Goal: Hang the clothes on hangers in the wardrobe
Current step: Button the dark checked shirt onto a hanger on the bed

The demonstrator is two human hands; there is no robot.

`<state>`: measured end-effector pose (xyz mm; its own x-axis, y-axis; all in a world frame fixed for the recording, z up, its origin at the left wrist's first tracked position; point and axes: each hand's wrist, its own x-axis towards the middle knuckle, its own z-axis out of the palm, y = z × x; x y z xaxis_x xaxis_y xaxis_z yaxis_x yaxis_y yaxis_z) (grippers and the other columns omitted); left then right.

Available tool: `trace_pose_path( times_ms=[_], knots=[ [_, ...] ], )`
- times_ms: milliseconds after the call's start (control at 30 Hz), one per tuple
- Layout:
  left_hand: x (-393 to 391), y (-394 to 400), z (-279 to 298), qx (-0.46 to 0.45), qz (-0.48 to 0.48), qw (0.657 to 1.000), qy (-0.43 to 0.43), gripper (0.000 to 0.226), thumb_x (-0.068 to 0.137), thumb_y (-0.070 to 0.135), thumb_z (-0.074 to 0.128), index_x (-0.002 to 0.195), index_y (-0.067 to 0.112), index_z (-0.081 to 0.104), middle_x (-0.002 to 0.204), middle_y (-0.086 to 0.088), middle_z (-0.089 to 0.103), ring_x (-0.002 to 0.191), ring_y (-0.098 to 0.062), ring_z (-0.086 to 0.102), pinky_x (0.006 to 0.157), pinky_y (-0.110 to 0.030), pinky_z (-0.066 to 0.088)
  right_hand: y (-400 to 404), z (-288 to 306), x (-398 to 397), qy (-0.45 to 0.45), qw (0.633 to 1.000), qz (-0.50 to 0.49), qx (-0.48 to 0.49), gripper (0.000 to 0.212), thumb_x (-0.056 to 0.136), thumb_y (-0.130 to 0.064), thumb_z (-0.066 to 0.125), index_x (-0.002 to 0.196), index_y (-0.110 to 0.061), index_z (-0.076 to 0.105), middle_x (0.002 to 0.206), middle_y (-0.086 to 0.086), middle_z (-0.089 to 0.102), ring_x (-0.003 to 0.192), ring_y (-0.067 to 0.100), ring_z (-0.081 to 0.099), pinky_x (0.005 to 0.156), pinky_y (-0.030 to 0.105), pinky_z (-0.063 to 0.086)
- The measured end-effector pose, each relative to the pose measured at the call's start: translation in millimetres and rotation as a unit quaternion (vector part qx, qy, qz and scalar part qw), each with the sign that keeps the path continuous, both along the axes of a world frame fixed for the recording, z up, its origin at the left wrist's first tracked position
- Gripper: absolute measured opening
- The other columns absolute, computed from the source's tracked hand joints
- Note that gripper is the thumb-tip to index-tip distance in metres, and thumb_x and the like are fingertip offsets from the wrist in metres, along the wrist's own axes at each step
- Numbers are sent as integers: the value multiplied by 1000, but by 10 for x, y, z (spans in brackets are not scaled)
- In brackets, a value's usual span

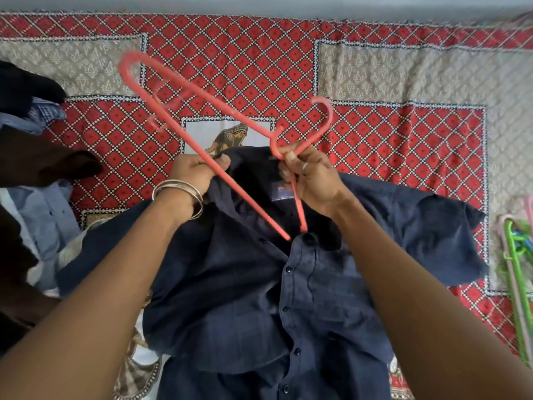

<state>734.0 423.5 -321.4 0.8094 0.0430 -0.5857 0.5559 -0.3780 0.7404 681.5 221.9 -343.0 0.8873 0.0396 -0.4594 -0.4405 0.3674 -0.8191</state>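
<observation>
The person's arms are showing bare, with no sleeves. The left hand [192, 171] is wearing shiny silver bangles [180, 194] just below it at the wrist. The right hand [313, 176] is wearing a silver ring [305, 166].

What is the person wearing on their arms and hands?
Both arms are bare, with no sleeves showing. The left hand has a stack of thin silver bangles round its wrist. The right hand wears a silver ring on one finger.

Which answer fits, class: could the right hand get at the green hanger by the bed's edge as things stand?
Probably not yet: the right hand grips the red hanger over the navy shirt. The green hanger lies uncovered at far right.
</observation>
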Motion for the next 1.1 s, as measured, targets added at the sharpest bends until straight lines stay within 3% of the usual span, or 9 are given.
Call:
trace_pose_path(
  times_ms=[133,233,333,467,600,733,867,1000,1100],
  knots=[
    [85,178,-116,63,-29,996,-58,22,81,22,73,75,2,66,66,-3,53,65,-16,46,58,-26,41,-429,199,-170,1,989,52,-142,17,96,-3,46,93,-11,62,57,-2,52,54,10,47,49,25,41],
    [52,274,-181,115,-61,990,-62,29,77,23,77,101,7,74,85,-4,67,67,-14,53,70,-31,46,-712,430,-359,9,969,47,-242,19,97,1,50,91,-11,64,60,-4,64,62,10,63,66,28,58],
    [-4,239,-164,110,-57,990,-69,33,75,21,79,106,12,73,92,-11,72,57,-9,50,62,-24,45,-802,539,-599,43,947,43,-316,21,95,1,53,84,-13,64,67,-1,69,71,15,67,79,35,57],
    [79,172,-88,122,-40,990,-50,31,71,27,82,100,16,75,61,-5,65,41,-11,48,44,-23,43,-683,518,-648,67,908,55,-410,23,94,-9,60,75,-23,63,56,-13,66,59,-3,62,60,8,45],
    [179,166,-14,86,-31,995,29,22,72,13,80,92,15,72,44,4,57,27,-7,40,31,-14,32,-621,552,-690,64,861,61,-501,23,94,-14,59,72,-15,67,64,-11,64,63,5,58,70,22,43],
    [368,197,46,102,22,993,49,22,68,14,83,85,9,71,80,-10,67,64,-21,61,52,-26,49,-657,647,-837,93,825,116,-545,15,92,-14,61,83,-11,73,77,5,71,79,22,63,76,30,46],
    [323,28,151,166,-128,977,-46,22,73,23,81,93,16,76,90,-8,73,75,-25,66,80,-38,56,-608,681,-946,124,792,226,-553,18,94,-16,59,93,-3,71,79,8,65,79,27,56,63,30,32],
    [230,-242,189,122,-94,985,-77,23,75,26,79,97,18,76,89,-6,73,72,-29,67,74,-37,57,-518,673,-591,130,775,281,-551,23,94,-20,58,88,1,65,75,10,62,74,25,54,61,31,35],
    [223,-336,191,66,-30,994,-84,19,81,22,74,99,18,73,90,-6,71,59,-17,63,49,-26,55,-404,588,-67,79,758,306,-571,22,93,-21,58,87,-1,65,73,8,57,76,23,52,66,27,32]
  ],
)
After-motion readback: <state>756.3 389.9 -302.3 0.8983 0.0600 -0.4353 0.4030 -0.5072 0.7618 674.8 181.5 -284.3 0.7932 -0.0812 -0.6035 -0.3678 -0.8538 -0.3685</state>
